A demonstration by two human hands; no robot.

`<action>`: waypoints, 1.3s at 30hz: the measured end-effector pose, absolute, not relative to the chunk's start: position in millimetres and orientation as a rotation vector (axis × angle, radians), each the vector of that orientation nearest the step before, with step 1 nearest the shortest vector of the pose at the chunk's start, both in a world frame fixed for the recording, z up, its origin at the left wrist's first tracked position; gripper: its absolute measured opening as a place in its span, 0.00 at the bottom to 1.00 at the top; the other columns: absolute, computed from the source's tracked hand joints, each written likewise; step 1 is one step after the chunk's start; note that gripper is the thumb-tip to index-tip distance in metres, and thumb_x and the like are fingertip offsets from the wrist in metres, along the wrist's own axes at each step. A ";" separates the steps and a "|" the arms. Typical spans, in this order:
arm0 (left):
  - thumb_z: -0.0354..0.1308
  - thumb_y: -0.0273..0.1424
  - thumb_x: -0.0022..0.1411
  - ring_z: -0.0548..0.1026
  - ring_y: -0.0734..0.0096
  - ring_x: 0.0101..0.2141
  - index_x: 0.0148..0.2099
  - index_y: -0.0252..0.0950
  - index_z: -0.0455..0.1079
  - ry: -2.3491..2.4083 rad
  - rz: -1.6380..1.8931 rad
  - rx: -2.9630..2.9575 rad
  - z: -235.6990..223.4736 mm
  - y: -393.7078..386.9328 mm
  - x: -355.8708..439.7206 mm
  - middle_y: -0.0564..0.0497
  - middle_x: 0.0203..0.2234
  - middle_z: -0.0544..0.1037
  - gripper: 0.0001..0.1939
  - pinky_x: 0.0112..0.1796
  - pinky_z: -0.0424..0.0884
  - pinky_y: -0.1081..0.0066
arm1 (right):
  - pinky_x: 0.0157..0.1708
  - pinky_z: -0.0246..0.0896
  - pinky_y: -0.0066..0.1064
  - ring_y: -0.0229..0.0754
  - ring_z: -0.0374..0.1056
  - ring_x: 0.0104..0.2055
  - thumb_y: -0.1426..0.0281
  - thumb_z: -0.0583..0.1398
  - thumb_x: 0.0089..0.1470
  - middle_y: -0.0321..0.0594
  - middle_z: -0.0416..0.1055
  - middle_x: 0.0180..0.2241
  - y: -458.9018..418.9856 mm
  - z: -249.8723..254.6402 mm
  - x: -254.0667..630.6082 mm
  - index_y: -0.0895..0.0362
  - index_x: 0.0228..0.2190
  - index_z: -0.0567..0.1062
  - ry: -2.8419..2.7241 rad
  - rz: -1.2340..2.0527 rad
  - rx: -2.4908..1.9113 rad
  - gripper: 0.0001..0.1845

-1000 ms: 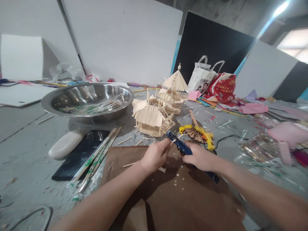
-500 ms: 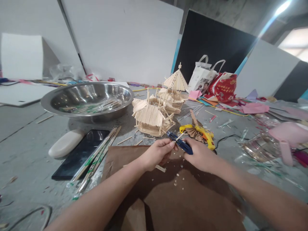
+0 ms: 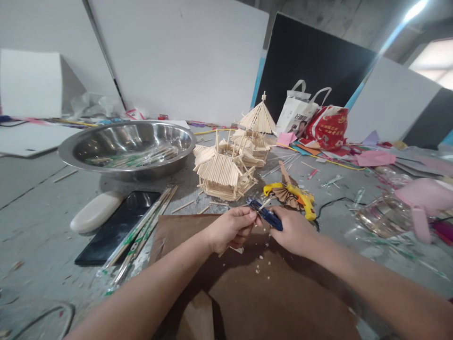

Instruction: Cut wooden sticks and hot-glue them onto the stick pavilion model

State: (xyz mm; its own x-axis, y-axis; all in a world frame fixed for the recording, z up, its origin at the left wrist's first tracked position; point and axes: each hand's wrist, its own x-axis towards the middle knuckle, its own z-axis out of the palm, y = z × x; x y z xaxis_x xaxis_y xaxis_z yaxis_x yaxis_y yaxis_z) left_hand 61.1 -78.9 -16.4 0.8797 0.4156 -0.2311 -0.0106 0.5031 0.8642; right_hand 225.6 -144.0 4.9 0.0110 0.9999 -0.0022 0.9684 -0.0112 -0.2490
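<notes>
Over the brown sheet (image 3: 283,293), my left hand (image 3: 230,227) pinches a thin wooden stick (image 3: 264,204), whose pale end shows beyond the fingertips. My right hand (image 3: 293,233) is closed around dark blue pliers (image 3: 271,218). Their head lies against the stick, close to my left fingertips; the exact contact is hard to make out. Pale chips (image 3: 258,271) are scattered on the sheet below. Just beyond my hands stands a small model pavilion (image 3: 221,172) built of wooden sticks, with a pointed stick roof (image 3: 260,118) behind it.
On the left are a metal basin (image 3: 127,172) holding wrapped sticks, a black phone (image 3: 102,245), a white oval case (image 3: 97,211) and wrapped chopsticks (image 3: 141,236). A yellow glue gun (image 3: 306,200) lies beyond my right hand. Bags (image 3: 327,128) and a pink-lidded container (image 3: 378,215) sit to the right.
The stick has turned to point more upward across the pliers' head. The lower blue handle that showed under my right hand a second ago is now hidden. My left hand has shifted slightly.
</notes>
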 end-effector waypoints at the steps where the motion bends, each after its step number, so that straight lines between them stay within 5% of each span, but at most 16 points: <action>1: 0.48 0.41 0.54 0.40 0.86 0.11 0.31 0.35 0.59 0.458 0.281 1.036 -17.2 -79.2 61.9 0.64 0.10 0.45 0.13 0.11 0.38 0.81 | 0.28 0.51 0.29 0.43 0.64 0.31 0.69 0.53 0.41 0.42 0.70 0.28 -143.1 4.3 225.3 0.57 0.31 0.66 -2.076 0.263 -2.118 0.11; 13: 0.44 0.42 0.55 0.46 0.84 0.11 0.31 0.34 0.60 0.611 0.438 1.457 -19.2 -76.0 66.8 0.63 0.09 0.49 0.15 0.14 0.43 0.78 | 0.34 0.54 0.29 0.40 0.63 0.35 0.75 0.53 0.38 0.39 0.68 0.34 -132.6 8.3 233.0 0.56 0.37 0.65 -2.019 0.734 -1.854 0.18; 18: 0.45 0.36 0.55 0.54 0.82 0.19 0.25 0.32 0.62 0.630 0.583 1.941 -12.4 -70.3 60.9 0.58 0.15 0.56 0.14 0.21 0.51 0.79 | 0.40 0.52 0.32 0.42 0.60 0.40 0.78 0.52 0.35 0.40 0.66 0.35 -133.9 12.6 232.0 0.58 0.36 0.65 -2.060 0.787 -1.745 0.21; 27: 0.43 0.34 0.57 0.52 0.82 0.18 0.23 0.34 0.61 0.697 0.669 2.272 -25.0 -70.4 57.6 0.58 0.14 0.54 0.14 0.21 0.49 0.77 | 0.45 0.49 0.34 0.42 0.57 0.45 0.79 0.51 0.34 0.42 0.62 0.43 -135.4 12.5 233.4 0.58 0.43 0.62 -2.102 0.828 -1.702 0.28; 32: 0.44 0.38 0.56 0.53 0.82 0.18 0.24 0.33 0.61 0.611 0.590 1.973 -21.6 -71.2 58.3 0.58 0.15 0.55 0.15 0.20 0.50 0.78 | 0.45 0.49 0.35 0.43 0.57 0.45 0.78 0.51 0.35 0.43 0.62 0.43 -133.9 8.6 235.1 0.57 0.45 0.61 -2.123 0.814 -1.723 0.30; 39: 0.47 0.44 0.53 0.40 0.85 0.12 0.30 0.34 0.61 0.523 0.298 1.223 -14.3 -68.5 51.6 0.62 0.11 0.45 0.17 0.13 0.38 0.79 | 0.47 0.48 0.36 0.44 0.56 0.48 0.76 0.52 0.38 0.47 0.61 0.46 -136.6 -3.9 249.1 0.61 0.47 0.60 -2.017 0.561 -1.938 0.29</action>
